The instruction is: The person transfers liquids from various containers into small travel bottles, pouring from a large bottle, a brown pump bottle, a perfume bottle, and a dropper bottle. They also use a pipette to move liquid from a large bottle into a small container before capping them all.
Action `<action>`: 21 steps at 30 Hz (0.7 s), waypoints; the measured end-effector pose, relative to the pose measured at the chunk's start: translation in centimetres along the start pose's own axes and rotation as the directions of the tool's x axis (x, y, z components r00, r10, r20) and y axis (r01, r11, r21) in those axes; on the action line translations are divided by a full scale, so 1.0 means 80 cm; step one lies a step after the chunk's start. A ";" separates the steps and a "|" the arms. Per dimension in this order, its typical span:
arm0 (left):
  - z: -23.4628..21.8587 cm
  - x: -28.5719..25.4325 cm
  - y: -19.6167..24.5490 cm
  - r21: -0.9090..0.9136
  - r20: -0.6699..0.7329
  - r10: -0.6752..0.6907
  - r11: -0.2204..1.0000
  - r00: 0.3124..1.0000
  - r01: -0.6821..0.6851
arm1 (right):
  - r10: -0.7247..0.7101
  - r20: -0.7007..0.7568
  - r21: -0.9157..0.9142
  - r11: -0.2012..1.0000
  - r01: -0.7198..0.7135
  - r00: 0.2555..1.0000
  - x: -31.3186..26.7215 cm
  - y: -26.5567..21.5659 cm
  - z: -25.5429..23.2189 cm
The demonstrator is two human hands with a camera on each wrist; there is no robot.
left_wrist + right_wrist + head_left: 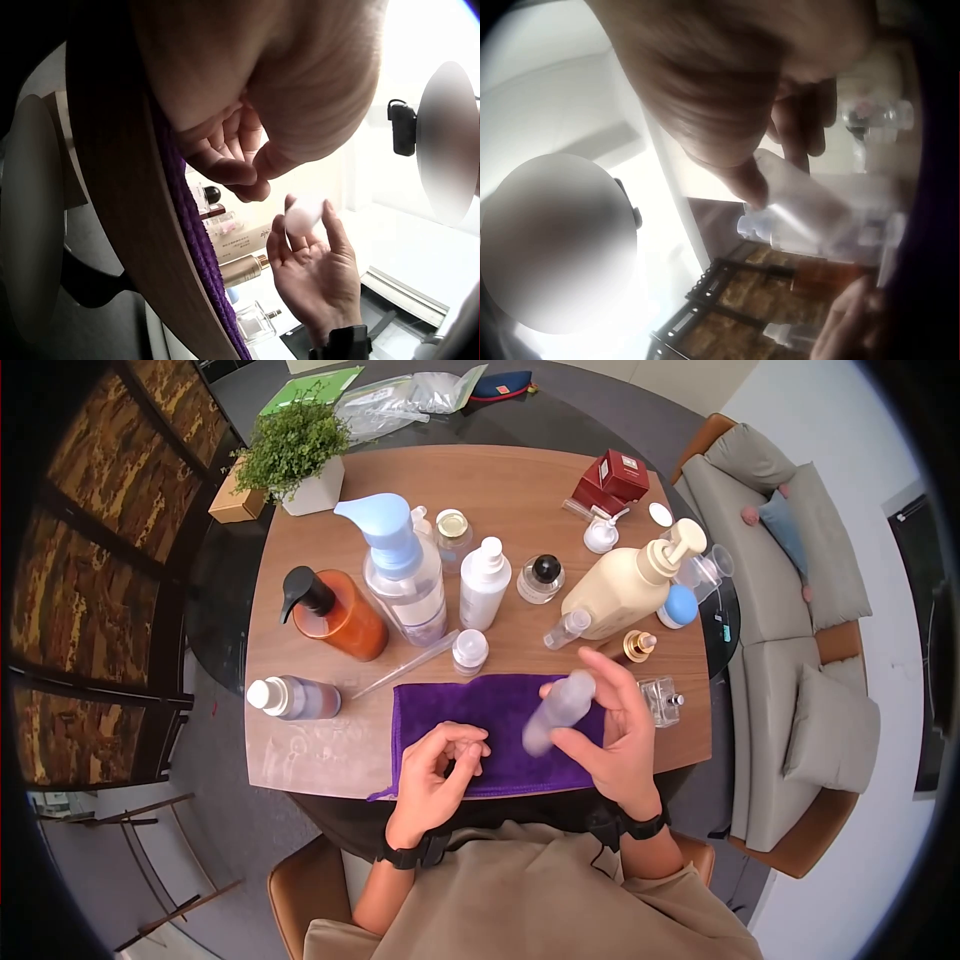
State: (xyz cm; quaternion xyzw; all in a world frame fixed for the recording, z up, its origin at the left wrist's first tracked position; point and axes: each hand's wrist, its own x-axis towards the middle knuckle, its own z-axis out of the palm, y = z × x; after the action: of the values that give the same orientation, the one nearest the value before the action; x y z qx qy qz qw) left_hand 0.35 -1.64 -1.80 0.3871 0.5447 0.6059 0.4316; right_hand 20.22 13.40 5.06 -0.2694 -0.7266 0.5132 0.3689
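Note:
My right hand [625, 755] grips a small translucent whitish bottle [560, 712] between thumb and fingers. It is tilted and blurred above the right part of a purple cloth [510, 705]. In the right wrist view the bottle [806, 202] sits between thumb and fingertips. Over the cloth's left part, my left hand [438, 770] is loosely curled, thumb close to the fingertips. No object shows in the left hand [255, 127] in the left wrist view. Beyond the cloth stand a small white-capped jar [470, 652] and a small clear bottle [567, 629].
An orange pump bottle [345, 618], a blue-topped pump bottle [405, 575], a white bottle [485, 585] and a cream pump bottle [620, 585] stand behind. A white-capped bottle [300, 697] lies at left; a glass perfume bottle [660, 702] is at right. A potted plant [310, 485] stands at the back.

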 end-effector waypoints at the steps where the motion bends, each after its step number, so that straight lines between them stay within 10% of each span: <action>1: 0.000 0.000 0.000 0.003 0.000 -0.003 1.000 1.000 0.003 | -0.036 -0.013 -0.114 0.993 0.034 0.999 0.000 0.001 0.001; 4: 0.000 0.002 0.002 0.008 0.002 -0.002 1.000 1.000 0.002 | 0.171 -0.035 0.222 0.962 -0.159 0.985 -0.003 -0.005 0.004; 9: 0.000 0.001 0.001 0.016 0.010 -0.004 1.000 1.000 0.004 | 0.080 -0.008 0.120 0.990 -0.078 0.997 -0.001 0.000 0.000; 11: 0.001 0.002 0.003 0.016 0.010 -0.005 1.000 1.000 0.005 | -0.062 -0.021 -0.233 0.971 0.056 0.998 0.002 -0.004 0.001; 14: 0.001 0.003 0.002 -0.001 0.006 0.003 1.000 1.000 -0.003 | 0.100 -0.023 0.067 0.993 -0.099 0.995 -0.002 -0.003 0.003; 18: 0.000 0.002 0.003 0.012 0.014 -0.001 1.000 1.000 0.001 | 0.057 0.016 0.087 0.994 -0.058 0.998 0.003 -0.002 0.004; 20: -0.001 0.002 0.002 0.012 0.021 -0.006 1.000 1.000 0.006 | -0.089 -0.009 -0.310 0.947 0.082 0.996 0.006 -0.008 0.006; 21: 0.000 0.002 0.002 0.013 0.020 -0.006 1.000 1.000 0.005 | -0.022 -0.022 -0.128 0.992 0.019 1.000 0.003 -0.004 0.008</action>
State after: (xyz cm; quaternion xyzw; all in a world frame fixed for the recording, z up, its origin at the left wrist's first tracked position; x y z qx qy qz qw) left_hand 0.26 -1.50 -1.62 0.3945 0.5453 0.5972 0.4362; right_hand 19.55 13.17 5.28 -0.2910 -0.7562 0.4588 0.3648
